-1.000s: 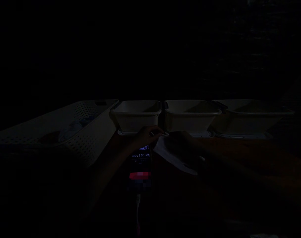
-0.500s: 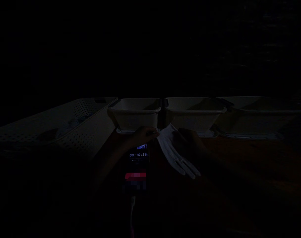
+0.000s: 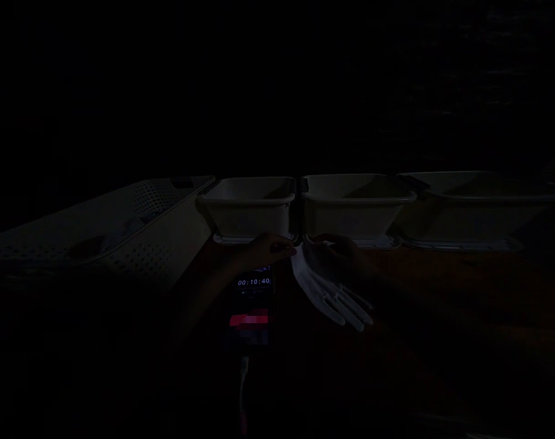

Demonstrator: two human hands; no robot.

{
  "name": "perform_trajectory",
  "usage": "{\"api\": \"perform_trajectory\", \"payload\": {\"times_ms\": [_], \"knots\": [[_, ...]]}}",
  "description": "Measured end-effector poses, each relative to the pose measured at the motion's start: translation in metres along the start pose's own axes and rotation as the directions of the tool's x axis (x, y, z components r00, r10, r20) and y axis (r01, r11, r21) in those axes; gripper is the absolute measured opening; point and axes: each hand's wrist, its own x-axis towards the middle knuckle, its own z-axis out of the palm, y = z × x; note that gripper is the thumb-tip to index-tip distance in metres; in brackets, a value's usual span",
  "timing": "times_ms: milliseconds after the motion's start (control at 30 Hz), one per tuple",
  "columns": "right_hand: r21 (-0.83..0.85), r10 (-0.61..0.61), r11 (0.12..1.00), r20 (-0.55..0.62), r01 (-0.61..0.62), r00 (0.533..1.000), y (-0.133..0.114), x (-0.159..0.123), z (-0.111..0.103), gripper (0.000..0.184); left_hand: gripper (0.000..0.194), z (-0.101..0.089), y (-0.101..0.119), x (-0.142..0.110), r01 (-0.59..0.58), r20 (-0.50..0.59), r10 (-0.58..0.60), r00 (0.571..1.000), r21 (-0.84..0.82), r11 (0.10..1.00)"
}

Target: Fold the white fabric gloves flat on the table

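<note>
A white glove (image 3: 325, 291) hangs between my hands, its fingers slanting down to the lower right. My left hand (image 3: 268, 250) pinches the left corner of the cuff between thumb and fingertips. On the other side, my right hand (image 3: 343, 251) grips the cuff near its right edge, and its palm covers part of the glove. Deep shadow hides much of both hands. Just below my left hand lies a phone (image 3: 252, 305) with a lit timer on its screen.
A perforated white basket (image 3: 186, 235) with dim contents stands at the left. Three pale bins line the back: a left bin (image 3: 247, 214), a middle bin (image 3: 354, 214) and a right bin (image 3: 469, 221). A cable (image 3: 242, 378) runs from the phone across the dark tabletop (image 3: 423, 292).
My right hand has shifted up and left along the cuff. The cuff has dropped slightly and the glove's fingers look more spread. The phone's timer advanced one second.
</note>
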Motion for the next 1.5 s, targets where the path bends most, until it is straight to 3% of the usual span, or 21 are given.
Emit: {"api": "perform_trajectory", "payload": {"times_ms": [100,233,333,400,533,667,933,1267,1500], "knots": [[0.112,0.001,0.994,0.002,-0.001,1.0,0.002,0.001,-0.001,0.033,0.029,-0.002,-0.005,0.004,-0.002,-0.06,-0.001,0.998,-0.052,0.999],[0.245,0.08,0.968,-0.103,-0.053,0.991,-0.001,0.001,0.0,0.03,0.03,-0.005,-0.01,0.009,-0.036,-0.156,0.006,0.988,-0.188,0.982],[0.3,0.197,0.945,-0.207,-0.129,0.958,-0.001,0.001,0.003,0.034,0.032,-0.004,-0.009,0.009,-0.031,-0.136,-0.001,0.991,-0.238,0.971],[0.286,0.22,0.945,-0.209,-0.155,0.953,0.0,0.003,0.004,0.04,0.032,-0.003,-0.008,0.008,-0.026,-0.098,0.002,0.995,-0.241,0.97],[0.192,0.13,0.975,-0.106,-0.108,0.986,0.002,0.004,0.002,0.041,0.032,-0.001,-0.008,0.006,-0.022,-0.045,0.011,0.999,-0.251,0.968],[0.139,0.093,0.987,-0.072,-0.083,0.993,-0.003,-0.001,0.002,0.04,0.034,0.0,-0.011,0.007,-0.009,-0.06,-0.004,0.998,-0.224,0.975],[0.245,0.079,0.968,-0.103,-0.052,0.992,-0.002,-0.002,0.004,0.039,0.036,-0.002,-0.018,0.009,0.018,-0.104,-0.04,0.994,-0.207,0.978],[0.15,0.094,0.986,-0.111,-0.077,0.989,-0.003,0.001,0.003,0.044,0.031,0.003,-0.004,0.005,0.053,-0.044,-0.063,0.997,-0.214,0.975],[0.155,0.083,0.986,-0.159,-0.058,0.984,-0.005,-0.001,0.005,0.043,0.032,-0.001,-0.008,0.005,0.054,-0.088,-0.069,0.994,-0.153,0.987]]}}
